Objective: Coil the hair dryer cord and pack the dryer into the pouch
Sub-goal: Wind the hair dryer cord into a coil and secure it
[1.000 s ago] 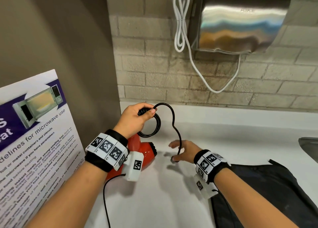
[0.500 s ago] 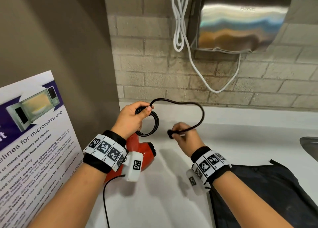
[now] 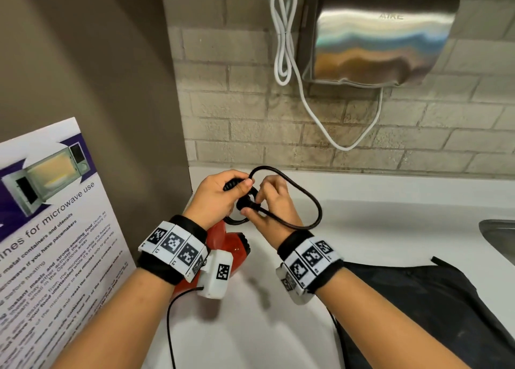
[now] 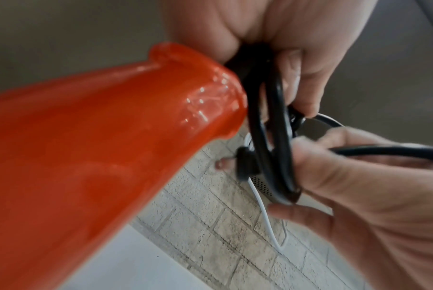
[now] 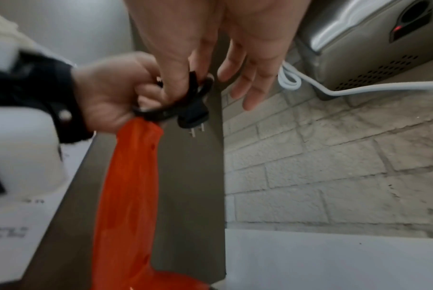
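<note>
My left hand [image 3: 220,194] grips the end of the red hair dryer's [image 3: 231,253] handle [image 4: 111,137] together with loops of its black cord [image 3: 303,193], held above the white counter. The right hand [image 3: 269,205] pinches the cord just behind the black plug [image 3: 243,203] and holds it against the coil at the left hand. The plug [image 5: 193,115] shows its metal pins, with my other right fingers [image 5: 247,78] spread straight. One last loop of cord arcs out to the right. The black pouch [image 3: 434,313] lies flat on the counter at lower right.
A steel hand dryer [image 3: 373,34] with a white cable [image 3: 284,34] hangs on the brick wall behind. A microwave poster [image 3: 50,229] leans at the left. A sink edge [image 3: 498,235] shows at far right. A thin black wire [image 3: 170,329] hangs from my left wrist camera.
The right hand lifted the plug end off the counter and brought it left to the coil in the left hand, shrinking the free loop. The left hand stayed put.
</note>
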The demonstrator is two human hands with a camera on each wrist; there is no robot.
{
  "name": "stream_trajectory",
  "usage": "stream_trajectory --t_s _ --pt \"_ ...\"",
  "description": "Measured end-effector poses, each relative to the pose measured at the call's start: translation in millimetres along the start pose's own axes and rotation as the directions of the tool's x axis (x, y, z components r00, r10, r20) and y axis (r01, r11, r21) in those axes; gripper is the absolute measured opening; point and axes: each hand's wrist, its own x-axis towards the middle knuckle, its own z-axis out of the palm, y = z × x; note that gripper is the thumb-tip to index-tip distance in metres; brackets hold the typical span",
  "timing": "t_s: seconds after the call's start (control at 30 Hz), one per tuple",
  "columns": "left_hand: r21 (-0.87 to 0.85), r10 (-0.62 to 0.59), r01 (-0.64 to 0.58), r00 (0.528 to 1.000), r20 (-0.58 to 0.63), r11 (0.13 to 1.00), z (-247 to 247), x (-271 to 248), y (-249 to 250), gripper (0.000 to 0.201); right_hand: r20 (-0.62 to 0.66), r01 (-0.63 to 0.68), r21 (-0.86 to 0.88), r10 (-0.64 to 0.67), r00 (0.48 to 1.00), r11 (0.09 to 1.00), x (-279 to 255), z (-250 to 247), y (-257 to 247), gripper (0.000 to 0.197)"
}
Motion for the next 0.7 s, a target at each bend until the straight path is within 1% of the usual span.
stream_trajectory --t_s 0.03,0.1,0.17,0.2,0.27,0.33,0.37,0.4,0.47,0.53,0.6,0.67,0.7 --pt "-0.018 -0.005 0.005 1.0 0.012 1.0 2 -1 1 0.008 -0.02 -0.02 0.009 0.02 1.0 1.0 2 3 1 0.025" --pt "-0.053 -0.018 0.02 0.999 0.037 0.998 5 -3 2 0.011 -0.048 -0.047 0.089 0.051 0.998 0.995 7 9 0 0.024" --pt "-0.067 -0.026 0.03 0.997 0.067 0.997 6 -4 2 0.016 0.039 -0.108 0.153 0.103 0.994 0.982 12 12 -2 0.032" --pt "-0.07 -0.026 0.031 0.997 0.077 0.997 5 -4 2 0.018 0.099 -0.131 0.154 0.117 0.988 0.979 13 12 -2 0.032" --pt "-0.075 -0.021 0.026 0.997 0.076 0.997 1 -3 2 0.022 0.177 -0.108 0.129 0.084 0.981 0.986 12 11 0 0.026" --pt "-0.09 -0.016 0.021 0.999 0.052 0.996 -3 -3 1 0.026 0.238 -0.036 0.061 0.02 0.971 0.997 8 7 7 0.025" --pt "-0.104 -0.013 0.016 0.999 0.033 0.994 -4 -2 0 0.025 0.272 -0.016 0.028 0.008 0.962 0.999 4 6 13 0.025" --pt "-0.122 -0.012 0.012 1.0 0.007 0.992 -4 -2 -1 0.024 0.31 -0.035 0.009 0.031 0.95 0.999 0 5 21 0.026" --pt "-0.148 -0.026 0.02 0.999 -0.043 0.989 -5 -1 -3 0.022 0.394 -0.165 -0.035 0.165 0.904 0.986 -8 3 43 0.03" --pt "-0.148 -0.038 0.029 0.997 -0.062 0.989 -6 -1 -3 0.019 0.441 -0.273 -0.212 0.341 0.83 0.938 -18 2 70 0.033" --pt "-0.13 -0.023 0.016 0.998 -0.054 0.991 -7 -2 -3 0.018 0.437 -0.315 -0.373 0.465 0.77 0.873 -26 1 91 0.031" --pt "-0.12 0.001 -0.006 0.999 -0.04 0.993 -8 -3 -1 0.017 0.423 -0.352 -0.469 0.556 0.715 0.81 -29 0 103 0.03" --pt "-0.12 0.003 -0.007 0.999 -0.037 0.993 -9 -3 0 0.017 0.418 -0.379 -0.488 0.592 0.689 0.786 -31 -2 105 0.027"
